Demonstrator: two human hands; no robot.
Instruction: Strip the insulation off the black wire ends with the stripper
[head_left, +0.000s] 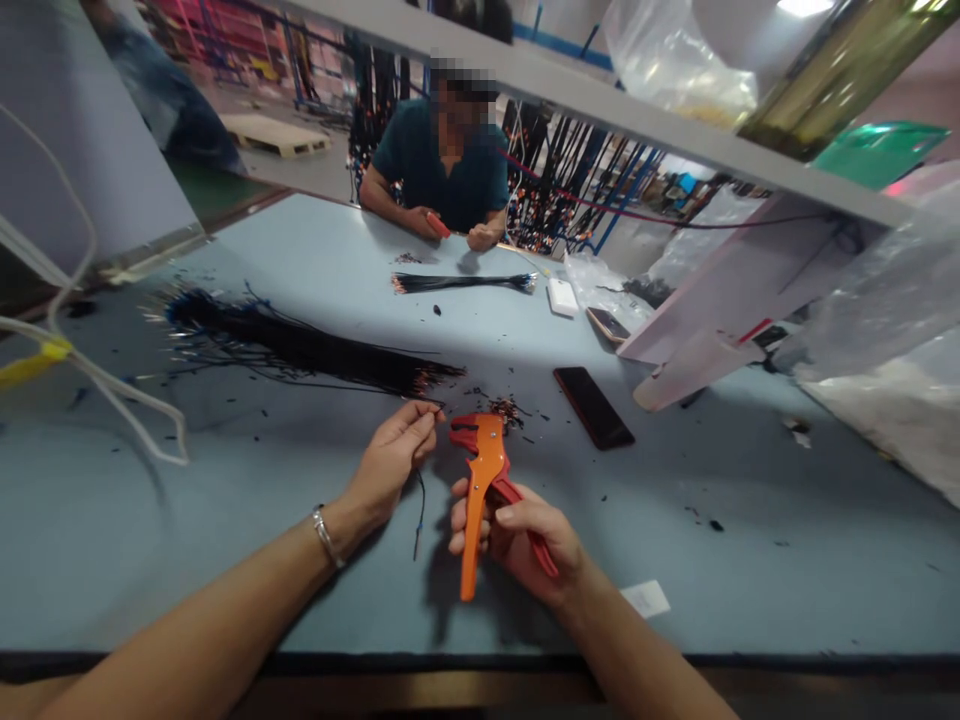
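Note:
Pinched in my left hand (397, 455) is a thin black wire (422, 490); one end points toward the tool and the other hangs below my fingers. My right hand (536, 540) is wrapped round an orange and red wire stripper (484, 470), its jaws facing left, a small gap from the wire's tip. Just beyond my left hand lies a thick bundle of black wires (300, 345), with bare copper-coloured ends on the right. Small black and copper scraps (506, 412) are piled behind the stripper's head.
Across the table (750, 580) a co-worker (442, 160) holds a red-handled tool. A smaller wire bundle (465, 283), a white box (562, 297) and a dark phone (592, 407) lie farther off. White cable (112, 385) loops at left; a shelf post (697, 290) stands at right.

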